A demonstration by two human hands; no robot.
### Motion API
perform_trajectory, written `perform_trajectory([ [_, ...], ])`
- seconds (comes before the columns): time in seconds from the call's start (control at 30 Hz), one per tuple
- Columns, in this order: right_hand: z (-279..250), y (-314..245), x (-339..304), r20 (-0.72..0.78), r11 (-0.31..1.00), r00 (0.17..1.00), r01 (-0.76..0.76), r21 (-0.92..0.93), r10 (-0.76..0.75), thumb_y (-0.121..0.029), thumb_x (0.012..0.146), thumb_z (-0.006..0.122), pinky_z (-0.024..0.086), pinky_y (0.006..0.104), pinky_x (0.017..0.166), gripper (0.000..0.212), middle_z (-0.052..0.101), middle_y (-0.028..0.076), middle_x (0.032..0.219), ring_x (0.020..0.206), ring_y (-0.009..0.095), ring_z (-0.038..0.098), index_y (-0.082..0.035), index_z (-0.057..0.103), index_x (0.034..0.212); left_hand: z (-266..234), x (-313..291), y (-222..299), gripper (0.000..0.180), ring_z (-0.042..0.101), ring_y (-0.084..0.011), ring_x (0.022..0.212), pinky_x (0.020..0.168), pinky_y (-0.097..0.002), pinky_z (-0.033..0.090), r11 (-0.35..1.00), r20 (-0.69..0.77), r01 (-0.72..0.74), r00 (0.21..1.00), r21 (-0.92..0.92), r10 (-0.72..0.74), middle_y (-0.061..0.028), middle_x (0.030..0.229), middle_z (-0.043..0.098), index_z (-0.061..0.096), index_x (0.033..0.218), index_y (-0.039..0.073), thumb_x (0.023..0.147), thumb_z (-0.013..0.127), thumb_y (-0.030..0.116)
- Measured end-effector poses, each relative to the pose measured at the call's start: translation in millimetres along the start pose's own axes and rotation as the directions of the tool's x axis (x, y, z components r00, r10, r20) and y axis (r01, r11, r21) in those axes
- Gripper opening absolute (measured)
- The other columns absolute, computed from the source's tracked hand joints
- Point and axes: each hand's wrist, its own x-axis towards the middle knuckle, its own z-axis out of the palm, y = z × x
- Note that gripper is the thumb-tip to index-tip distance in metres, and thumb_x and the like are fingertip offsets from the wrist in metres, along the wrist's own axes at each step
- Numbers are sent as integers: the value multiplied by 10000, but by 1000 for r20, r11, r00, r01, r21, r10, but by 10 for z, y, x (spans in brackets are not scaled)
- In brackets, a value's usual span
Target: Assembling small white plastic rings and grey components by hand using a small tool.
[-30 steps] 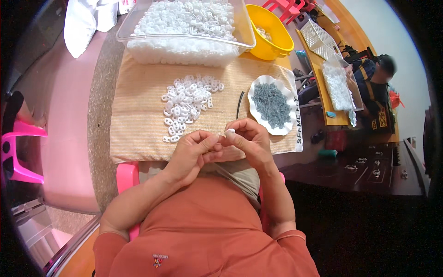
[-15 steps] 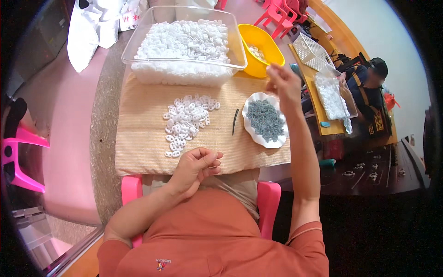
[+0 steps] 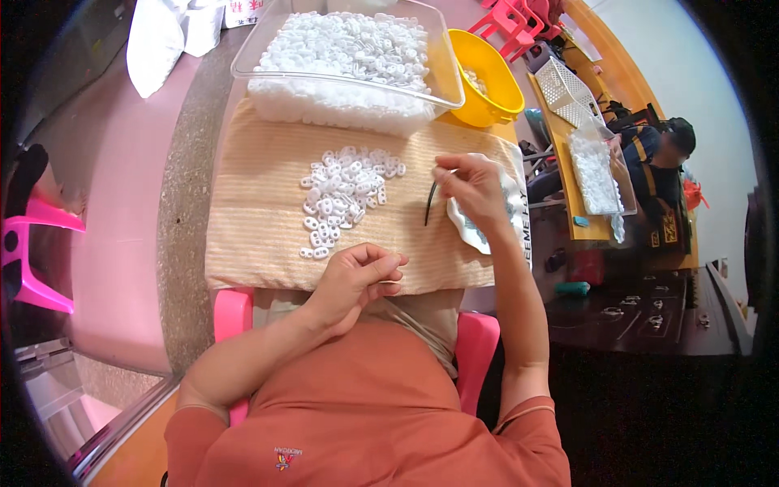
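Left hand: we hold it (image 3: 361, 280) low over the near edge of the cloth, thumb and forefinger drawn together; we cannot tell whether anything sits between them
Right hand: ours (image 3: 475, 187) hangs over the dish, fingers curled and tips close together; we cannot make out anything in them
White pieces: we see the loose pile (image 3: 349, 191) of two-holed bits mid-cloth, left of the right hand
Black strip: we find it (image 3: 429, 204) on the cloth between pile and dish, its upper end by our right fingertips
Dish: we have a scalloped white one (image 3: 466, 231), partly hidden under the right hand
Work surface: we sit at a striped tan cloth (image 3: 256, 211)
Far edge: we face a clear tub (image 3: 445, 61) heaped with white pieces, a yellow basin (image 3: 499, 58) beside it
Floor: to our left, a speckled band (image 3: 191, 211) borders pink flooring (image 3: 130, 211), with white bags (image 3: 154, 49) beyond
Right side: we see a co-worker (image 3: 665, 183) by another table (image 3: 588, 232), which bears a white perforated basket (image 3: 568, 93)
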Motion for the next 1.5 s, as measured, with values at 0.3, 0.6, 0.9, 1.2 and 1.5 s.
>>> perform_trajectory([
  [0.3, 463, -68, -151, 255, 835, 954, 265, -483, -155, -110, 759, 705, 494, 327, 655, 192, 663, 113, 912, 770, 244, 640, -22, 670, 927, -2, -5, -38, 97, 613, -91, 804, 721, -259, 552, 1000, 15, -31, 999, -5, 31, -82, 1028, 640, 597, 929, 40, 910, 619, 132],
  [0.6, 631, -80, -169, 229, 708, 968, 234, -667, -104, -224, 809, 662, 491, 384, 728, 197, 647, 119, 912, 823, 309, 634, -59, 676, 918, 14, -18, -10, 107, 609, -82, 798, 701, -241, 547, 1000, 11, -26, 1000, -14, 26, -63, 990, 653, 612, 925, 36, 897, 642, 135],
  [0.9, 673, -1, -193, 180, 756, 970, 241, -608, -164, -177, 809, 666, 484, 392, 694, 157, 638, 136, 842, 777, 306, 626, -24, 628, 817, 7, -2, -41, 84, 621, -96, 801, 710, -255, 558, 1000, 12, -20, 1000, -6, 20, -79, 1005, 652, 606, 931, 41, 905, 623, 119],
  [1.2, 575, -101, -477, 98, 997, 995, 9, -80, -1, -71, 796, 701, 394, 204, 498, 104, 586, -7, 642, 561, 36, 500, -8, 626, 830, 27, -24, -24, 112, 604, -87, 772, 694, -252, 544, 997, -49, -56, 997, -45, 53, -49, 956, 644, 607, 963, 42, 911, 621, 140],
  [1.5, 552, -188, -889, 239, 973, 971, -41, 226, -14, -47, 889, 632, 496, 195, 612, 112, 634, 30, 854, 703, 73, 601, 33, 641, 967, 47, -28, -49, 122, 608, -95, 785, 703, -259, 546, 987, -48, -162, 986, 7, 163, -14, 893, 629, 579, 999, 76, 936, 588, 180],
])
